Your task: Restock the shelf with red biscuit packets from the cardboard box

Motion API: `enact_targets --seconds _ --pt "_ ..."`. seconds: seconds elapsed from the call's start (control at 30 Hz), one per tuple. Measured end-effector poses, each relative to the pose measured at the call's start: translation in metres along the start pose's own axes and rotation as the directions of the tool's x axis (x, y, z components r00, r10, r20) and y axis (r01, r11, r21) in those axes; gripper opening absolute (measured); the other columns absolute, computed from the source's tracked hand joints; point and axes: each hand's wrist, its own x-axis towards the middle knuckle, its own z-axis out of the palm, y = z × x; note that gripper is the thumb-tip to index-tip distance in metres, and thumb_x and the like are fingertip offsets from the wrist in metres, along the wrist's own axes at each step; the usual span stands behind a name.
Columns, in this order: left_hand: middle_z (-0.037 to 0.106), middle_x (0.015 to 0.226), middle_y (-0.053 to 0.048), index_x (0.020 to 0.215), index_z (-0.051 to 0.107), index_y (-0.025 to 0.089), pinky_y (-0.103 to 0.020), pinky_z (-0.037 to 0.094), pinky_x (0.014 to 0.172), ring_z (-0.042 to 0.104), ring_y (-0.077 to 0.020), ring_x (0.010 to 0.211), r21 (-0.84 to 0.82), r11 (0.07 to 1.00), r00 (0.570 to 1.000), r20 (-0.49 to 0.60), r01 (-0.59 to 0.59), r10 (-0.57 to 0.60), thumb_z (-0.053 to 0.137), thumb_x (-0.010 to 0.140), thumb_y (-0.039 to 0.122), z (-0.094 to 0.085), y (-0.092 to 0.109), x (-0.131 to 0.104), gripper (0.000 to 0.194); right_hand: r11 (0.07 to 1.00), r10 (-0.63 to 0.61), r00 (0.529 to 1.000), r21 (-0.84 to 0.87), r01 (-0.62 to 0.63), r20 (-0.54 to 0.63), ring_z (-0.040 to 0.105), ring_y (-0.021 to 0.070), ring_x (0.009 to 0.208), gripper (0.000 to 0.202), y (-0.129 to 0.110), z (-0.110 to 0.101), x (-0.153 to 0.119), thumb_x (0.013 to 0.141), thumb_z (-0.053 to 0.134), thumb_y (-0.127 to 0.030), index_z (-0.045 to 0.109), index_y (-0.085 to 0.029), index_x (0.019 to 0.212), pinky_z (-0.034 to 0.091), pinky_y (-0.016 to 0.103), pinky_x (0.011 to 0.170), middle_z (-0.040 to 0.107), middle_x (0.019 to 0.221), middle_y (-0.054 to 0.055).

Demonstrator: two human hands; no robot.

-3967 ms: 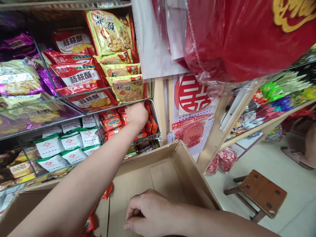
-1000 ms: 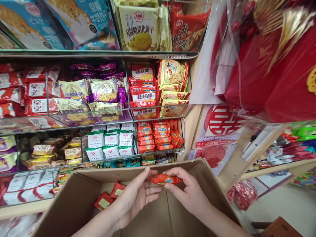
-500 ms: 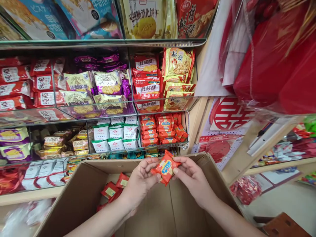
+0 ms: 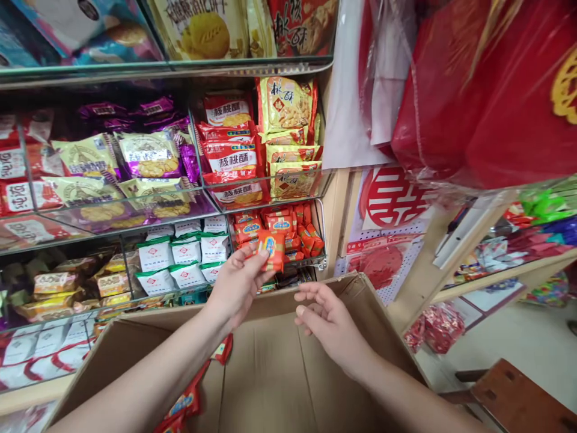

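My left hand grips a small red snack packet with a blue and gold label, raised in front of the lower shelf bin. Behind it, that bin holds matching red packets in stacks. Apart from it, my right hand hangs over the cardboard box with fingers loosely curled and nothing in them. More red packets lie inside the box on its left side, partly hidden by my left forearm.
Glass-fronted shelves carry green-and-white packets, red walnut biscuits and yellow packs. Red bags in clear plastic hang at the upper right. A brown wooden stool stands on the floor at the lower right.
My left hand has carried the red packet forward and left, up to the shelf bin. My right hand has let go of it and drawn back. The view has shifted right.
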Motion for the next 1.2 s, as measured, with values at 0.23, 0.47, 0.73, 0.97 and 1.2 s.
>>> enact_targets --seconds 0.23,0.47,0.73,0.97,1.2 --pt "0.053 0.058 0.006 0.063 0.047 0.014 -0.017 0.053 0.066 0.057 -0.0029 0.054 -0.143 0.978 0.989 -0.028 -0.149 0.146 0.047 0.074 -0.009 0.050 0.004 0.071 0.026 0.985 0.078 0.990 -0.162 -0.059 0.118 0.052 0.0101 0.059 0.010 0.001 -0.001 -0.002 0.072 0.053 -0.020 0.056 -0.015 0.080 0.040 0.021 0.052 0.055 0.063 -0.001" --pt "0.056 0.059 0.006 0.067 0.050 0.015 -0.018 0.054 0.066 0.059 -0.0043 0.056 -0.046 0.978 0.979 -0.003 -0.204 0.204 0.053 0.076 -0.002 0.073 -0.010 0.098 0.020 0.925 0.026 0.969 -0.373 0.070 0.247 0.049 0.0083 0.056 0.010 0.004 -0.002 -0.013 0.071 0.052 -0.017 0.061 -0.017 0.076 0.037 0.019 0.052 0.057 0.063 -0.002" --pt "0.055 0.049 0.003 0.070 0.053 0.013 -0.016 0.045 0.040 0.055 -0.0074 0.038 0.242 0.946 0.974 -0.021 -0.215 0.227 0.065 0.072 0.017 0.087 -0.013 0.116 0.013 0.868 -0.042 0.922 -0.443 0.224 0.384 0.053 0.0090 0.057 0.008 -0.003 -0.006 -0.019 0.070 0.054 -0.014 0.062 -0.017 0.070 0.038 0.019 0.055 0.061 0.066 -0.002" --pt "0.055 0.058 0.005 0.073 0.046 0.018 -0.015 0.046 0.047 0.057 -0.0066 0.049 0.097 0.931 0.934 -0.021 -0.352 0.356 0.064 0.070 0.015 0.094 -0.026 0.108 0.019 0.817 -0.060 0.886 -0.487 0.309 0.461 0.055 0.0099 0.059 0.008 -0.005 -0.008 -0.021 0.072 0.055 -0.016 0.063 -0.017 0.073 0.039 0.020 0.057 0.064 0.072 0.000" --pt "0.054 0.109 -0.012 0.106 0.054 0.014 -0.034 0.038 0.092 0.050 -0.0213 0.104 0.793 0.265 0.648 0.203 -0.549 0.734 0.052 0.075 0.016 0.066 -0.037 0.085 0.031 0.804 -0.087 0.869 -0.481 0.350 0.486 0.055 0.0096 0.059 0.007 -0.008 -0.012 -0.022 0.073 0.056 -0.017 0.063 -0.016 0.075 0.038 0.019 0.055 0.064 0.074 0.001"
